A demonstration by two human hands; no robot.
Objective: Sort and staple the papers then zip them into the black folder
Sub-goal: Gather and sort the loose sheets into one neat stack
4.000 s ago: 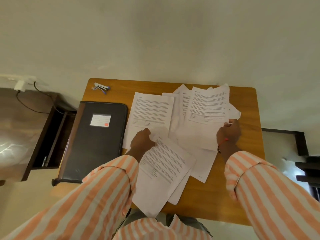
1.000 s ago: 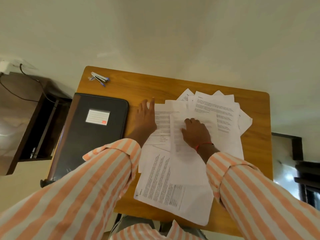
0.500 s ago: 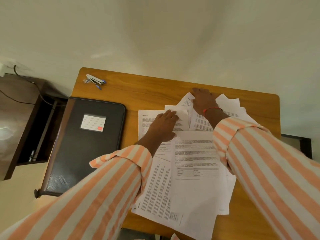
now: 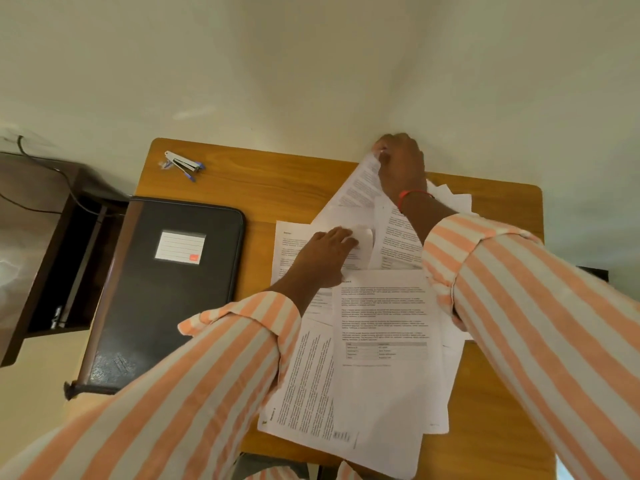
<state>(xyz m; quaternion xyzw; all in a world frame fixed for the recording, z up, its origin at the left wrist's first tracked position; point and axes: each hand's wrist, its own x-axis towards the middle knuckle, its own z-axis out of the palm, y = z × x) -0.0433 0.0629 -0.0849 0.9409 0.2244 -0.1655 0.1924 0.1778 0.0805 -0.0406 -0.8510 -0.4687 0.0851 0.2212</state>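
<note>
**Q:** Where are the papers, and who has hold of them?

**A:** Loose printed papers (image 4: pixel 381 341) lie overlapped across the right half of a wooden table (image 4: pixel 277 181), several turned at angles. The right hand (image 4: pixel 401 168) reaches to the far edge. It pinches the top corner of one sheet (image 4: pixel 356 188) between curled fingers and thumb, raising that end off the pile, probably to check its heading or pull it free for sorting.

**Q:** And the other hand?

**A:** The left hand (image 4: pixel 325 258) lies on the middle of the pile, fingers nearly straight, pressing down. It grips nothing. It seems to be pinning the sheets underneath so they don't slide. A small curl of paper sits at its fingertips.

**Q:** The folder and stapler?

**A:** The black folder (image 4: pixel 166 289) lies flat and closed just left of the pile, label upward, handy for later. The stapler (image 4: pixel 183 164) rests near the table's far left corner, well apart from both hands. Sorting looks like the step in hand — stapling and zipping are not yet begun.
</note>
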